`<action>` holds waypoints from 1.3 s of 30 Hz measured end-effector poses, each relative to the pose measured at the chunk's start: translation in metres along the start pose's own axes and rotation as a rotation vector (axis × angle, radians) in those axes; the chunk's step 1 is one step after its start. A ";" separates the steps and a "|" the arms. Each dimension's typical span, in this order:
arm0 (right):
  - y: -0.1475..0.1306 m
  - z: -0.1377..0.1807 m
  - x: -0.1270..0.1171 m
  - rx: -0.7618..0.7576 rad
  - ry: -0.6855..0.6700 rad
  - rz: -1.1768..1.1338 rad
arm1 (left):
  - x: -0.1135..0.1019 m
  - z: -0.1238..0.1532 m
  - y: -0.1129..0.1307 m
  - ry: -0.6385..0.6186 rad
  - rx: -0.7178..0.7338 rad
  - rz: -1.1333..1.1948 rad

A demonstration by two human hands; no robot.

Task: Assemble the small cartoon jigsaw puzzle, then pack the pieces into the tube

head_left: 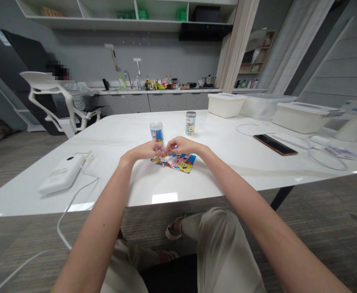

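A partly joined cartoon jigsaw puzzle lies on the white table, colourful, with a ragged left side. My left hand and my right hand meet above its upper left part. Between their fingertips is a small jigsaw piece, and the fingers of both hands are pinched on it. The fingers partly hide the piece. Just behind my left hand stands a clear can with blue cartoon print. Farther back and to the right is a second cartoon can with a grey lid, upright.
On the left lies a white power bank with a cable hanging over the table edge. To the right are a dark phone, cables and white lidded bins. Beyond, a person sits in a white chair near the kitchen counter.
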State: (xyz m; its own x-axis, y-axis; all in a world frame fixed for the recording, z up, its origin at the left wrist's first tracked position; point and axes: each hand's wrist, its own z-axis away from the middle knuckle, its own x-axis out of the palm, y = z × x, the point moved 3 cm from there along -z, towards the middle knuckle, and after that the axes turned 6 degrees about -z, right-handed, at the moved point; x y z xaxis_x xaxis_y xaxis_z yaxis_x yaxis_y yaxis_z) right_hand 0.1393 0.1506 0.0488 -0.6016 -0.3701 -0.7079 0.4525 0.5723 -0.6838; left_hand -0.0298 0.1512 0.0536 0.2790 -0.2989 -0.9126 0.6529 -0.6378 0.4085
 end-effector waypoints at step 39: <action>0.007 0.005 0.000 0.126 -0.002 0.057 | 0.005 -0.003 0.000 0.009 -0.016 -0.080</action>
State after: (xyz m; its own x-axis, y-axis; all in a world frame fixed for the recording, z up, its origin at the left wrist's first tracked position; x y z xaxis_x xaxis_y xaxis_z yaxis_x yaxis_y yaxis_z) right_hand 0.1459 0.1509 0.0434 -0.5717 -0.3410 -0.7462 0.5650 0.4959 -0.6595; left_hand -0.0264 0.1519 0.0484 0.2320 -0.2412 -0.9423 0.6843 -0.6480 0.3344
